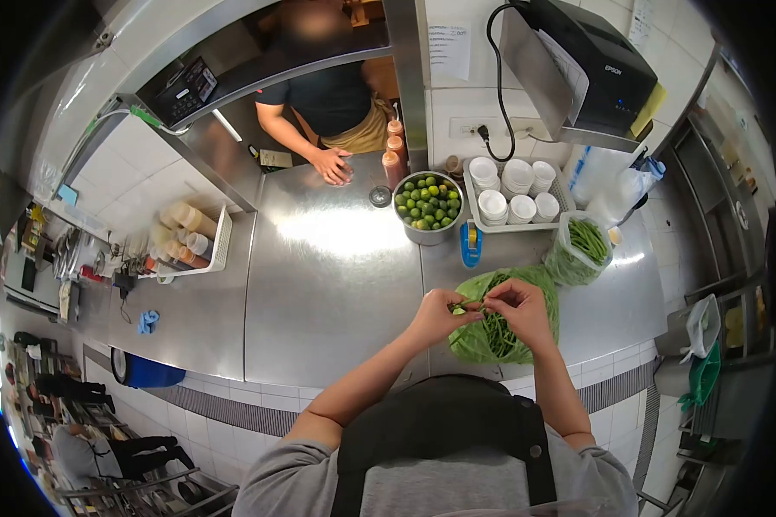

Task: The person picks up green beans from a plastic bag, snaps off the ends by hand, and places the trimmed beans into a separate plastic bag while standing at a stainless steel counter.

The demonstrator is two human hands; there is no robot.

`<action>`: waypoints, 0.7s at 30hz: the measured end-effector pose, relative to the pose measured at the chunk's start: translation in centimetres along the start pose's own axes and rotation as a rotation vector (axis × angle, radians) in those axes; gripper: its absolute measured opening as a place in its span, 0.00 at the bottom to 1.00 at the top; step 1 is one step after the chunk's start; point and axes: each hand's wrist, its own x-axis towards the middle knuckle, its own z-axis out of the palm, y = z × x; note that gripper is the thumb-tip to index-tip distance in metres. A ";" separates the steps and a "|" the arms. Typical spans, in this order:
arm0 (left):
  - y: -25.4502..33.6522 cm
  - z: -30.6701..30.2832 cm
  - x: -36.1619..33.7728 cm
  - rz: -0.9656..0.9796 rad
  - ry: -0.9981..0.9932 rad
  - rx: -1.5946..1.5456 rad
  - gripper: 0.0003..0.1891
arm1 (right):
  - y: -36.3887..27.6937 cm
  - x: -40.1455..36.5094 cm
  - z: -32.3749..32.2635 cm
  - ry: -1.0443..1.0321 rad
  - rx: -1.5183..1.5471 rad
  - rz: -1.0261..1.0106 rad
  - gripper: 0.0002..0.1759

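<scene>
Over a spread-out green plastic bag (pixel 539 297) my two hands meet at the fingertips. My left hand (pixel 438 317) is closed on green beans (pixel 464 308), whose ends show at the fingers. My right hand (pixel 519 308) pinches at the same beans, close beside the left fingertips. Beneath both hands a heap of loose green beans (pixel 497 336) lies on the bag. To the right, a second, upright plastic bag (pixel 575 265) holds more green beans (pixel 588 239).
Behind the beans stand a blue tape dispenser (pixel 471 245), a metal pot (pixel 428 234) of limes and a tray (pixel 526 228) of white cups. Sauce bottles (pixel 393 148) stand near a person's hand (pixel 331 165) across the steel counter (pixel 336 276). A printer (pixel 599 73) hangs above right.
</scene>
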 end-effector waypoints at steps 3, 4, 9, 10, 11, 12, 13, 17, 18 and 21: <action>-1.3 0.8 -0.7 0.029 0.028 -0.008 0.10 | 0.5 0.0 0.5 -0.038 -0.031 0.016 0.04; -1.7 1.0 -0.7 0.029 0.035 -0.015 0.11 | 0.4 -0.1 0.6 -0.045 -0.088 0.024 0.04; -1.5 1.1 -1.6 0.071 0.100 0.135 0.12 | -0.6 -0.6 0.3 -0.146 -0.448 0.002 0.06; -1.9 1.3 -1.7 0.083 0.115 0.138 0.12 | -0.5 -0.7 0.3 -0.159 -0.466 -0.015 0.06; -2.1 1.5 -1.8 0.067 0.126 0.101 0.12 | -0.3 -0.8 0.2 -0.171 -0.484 -0.031 0.06; -2.3 1.7 -1.9 0.052 0.137 0.065 0.12 | 0.4 -0.9 0.2 -0.157 -0.333 0.013 0.06; -2.3 1.8 -1.9 0.038 0.147 0.028 0.12 | 1.5 -0.9 0.3 -0.141 -0.182 0.057 0.05; -2.4 1.9 -1.7 -0.052 0.190 -0.041 0.12 | 2.1 -0.9 0.1 -0.004 0.629 0.186 0.04; -2.3 1.7 -1.7 -0.081 0.196 -0.051 0.12 | 1.4 -1.0 -0.2 0.033 0.573 0.195 0.02; -3.1 0.8 -0.9 -0.135 0.182 -0.225 0.11 | 4.3 -0.4 -2.5 -0.026 -0.072 0.060 0.02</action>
